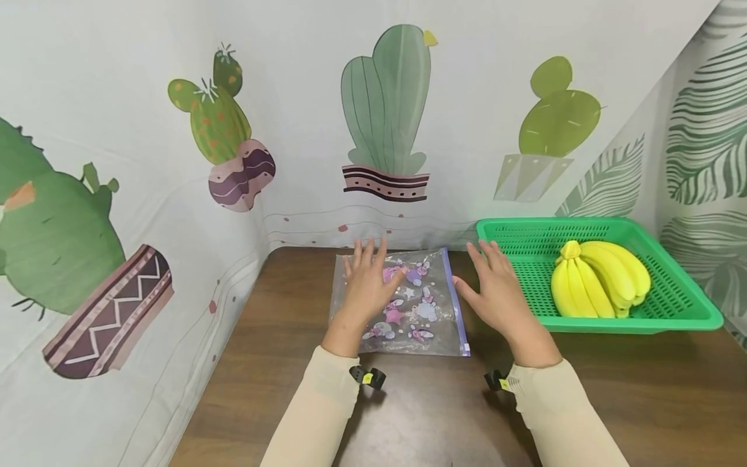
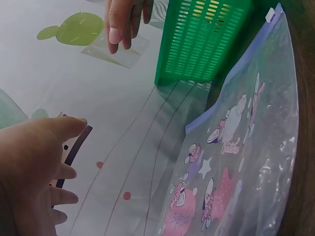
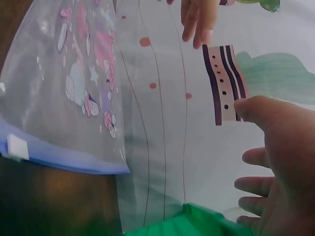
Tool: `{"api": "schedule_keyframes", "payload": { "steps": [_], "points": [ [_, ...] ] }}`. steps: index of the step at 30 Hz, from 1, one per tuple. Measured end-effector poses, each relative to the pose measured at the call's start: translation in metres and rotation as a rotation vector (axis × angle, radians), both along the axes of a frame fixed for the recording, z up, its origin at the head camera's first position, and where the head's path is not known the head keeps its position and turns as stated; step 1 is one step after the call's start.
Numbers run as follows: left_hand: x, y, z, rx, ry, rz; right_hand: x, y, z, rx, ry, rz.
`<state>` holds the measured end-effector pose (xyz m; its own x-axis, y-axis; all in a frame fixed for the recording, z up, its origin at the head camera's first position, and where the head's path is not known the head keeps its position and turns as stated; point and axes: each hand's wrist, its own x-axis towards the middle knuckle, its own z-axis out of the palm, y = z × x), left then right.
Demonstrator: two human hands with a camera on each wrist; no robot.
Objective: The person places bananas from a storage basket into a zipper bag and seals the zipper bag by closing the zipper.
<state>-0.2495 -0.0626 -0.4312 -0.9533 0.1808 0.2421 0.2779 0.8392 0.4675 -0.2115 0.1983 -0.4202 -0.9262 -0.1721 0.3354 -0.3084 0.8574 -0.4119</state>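
Note:
A clear zip bag [image 1: 434, 331] printed with pink and purple cartoon figures lies flat on the table, its purple slider edge toward the right. Above the bag's left part hovers my left hand [image 1: 369, 288], fingers spread and holding nothing. My right hand [image 1: 496, 292] is raised between the bag and the green basket [image 1: 583, 324], also with spread fingers and nothing in it. In the left wrist view the bag [image 2: 231, 147] lies apart from the left hand [image 2: 34, 162]. The right wrist view has the right hand [image 3: 290, 152] away from the bag [image 3: 64, 98] too.
Yellow bananas [image 1: 601, 279] sit in the green basket at the right. The brown wooden table [image 1: 262, 389] ends at a white cloth backdrop [image 1: 303, 130] printed with cacti and leaves. A white slider [image 1: 466, 349] is at the bag's near right corner.

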Motion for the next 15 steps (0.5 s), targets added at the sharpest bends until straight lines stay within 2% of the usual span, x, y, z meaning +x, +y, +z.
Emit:
{"api": "schedule_keyframes", "payload": {
  "steps": [6, 15],
  "points": [
    [0.001, 0.000, -0.001, -0.024, -0.005, 0.004, 0.004, -0.010, 0.000, 0.028, 0.025, 0.029],
    [0.000, 0.001, -0.005, 0.013, -0.053, -0.004, 0.005, -0.024, -0.005, 0.049, 0.021, 0.072]
  ]
}}
